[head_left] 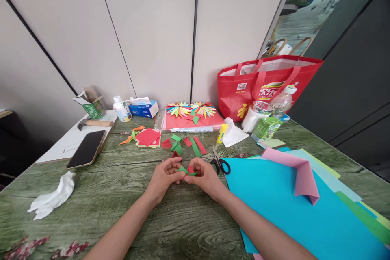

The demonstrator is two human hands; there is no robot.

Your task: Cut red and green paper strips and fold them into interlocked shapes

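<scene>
Between my two hands is a small folded paper piece [183,169] in green and red. My left hand [164,176] pinches its left side, and my right hand [204,176] grips the right side, fingertips almost meeting. Part of the piece is hidden by the fingers. Just beyond my left hand stands a small red paper fold [175,154]. Past both hands lie several green paper pieces [176,146] and a red paper strip [200,145]. Black-handled scissors [219,164] lie open-bladed beside my right hand.
Blue paper sheets [262,195] with a folded pink sheet [306,178] cover the right side. At the left are a phone [87,149] and crumpled tissue [53,197]. A glue stick [222,133], tissue pack [143,108], paper rosettes [179,109] and red bag [236,97] stand behind.
</scene>
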